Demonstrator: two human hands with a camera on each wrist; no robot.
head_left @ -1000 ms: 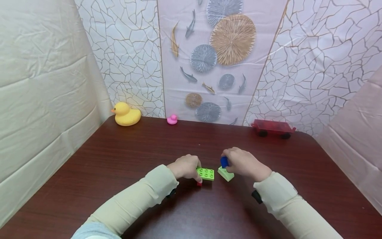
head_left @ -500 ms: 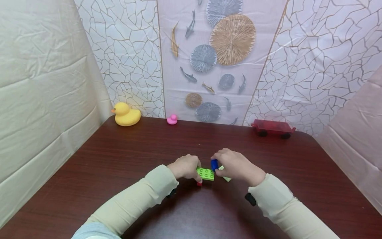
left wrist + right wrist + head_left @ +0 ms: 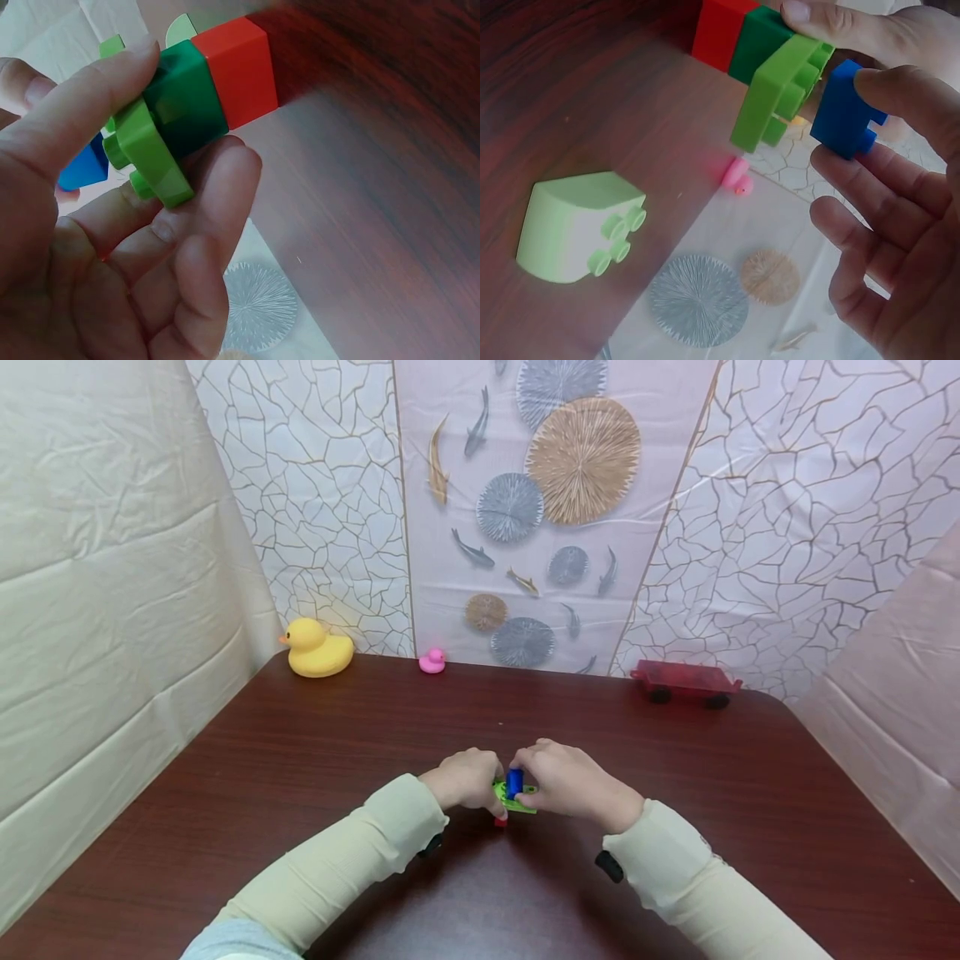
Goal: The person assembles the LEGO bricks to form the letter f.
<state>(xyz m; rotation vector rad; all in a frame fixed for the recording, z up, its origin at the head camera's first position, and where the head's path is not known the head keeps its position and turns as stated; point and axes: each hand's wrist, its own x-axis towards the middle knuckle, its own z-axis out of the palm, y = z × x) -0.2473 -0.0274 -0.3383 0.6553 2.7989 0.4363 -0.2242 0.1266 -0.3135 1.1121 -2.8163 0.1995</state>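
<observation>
My left hand [image 3: 468,779] grips a stack of toy building bricks at the middle of the table. A red brick [image 3: 244,75] is at the bottom, a dark green brick [image 3: 187,97] above it, and a lime studded plate [image 3: 759,105] on top, overhanging the bricks. Between right thumb and fingers, my right hand [image 3: 573,785] pinches a small blue brick [image 3: 838,112]. The blue brick is held close over the lime plate's studs, with a narrow gap in the right wrist view. A pale green rounded brick [image 3: 581,225] lies on the table by my right hand, hidden behind it in the head view.
Along the table's back edge sit a yellow duck [image 3: 318,647] at the left, a small pink duck [image 3: 432,661] and a red toy wagon [image 3: 686,681] at the right. Patterned cloth [image 3: 337,510] hangs behind the dark wooden table [image 3: 360,727].
My right hand has carried the blue brick leftward from above the pale green brick to over the lime plate. My left hand has kept its hold on the stack without moving.
</observation>
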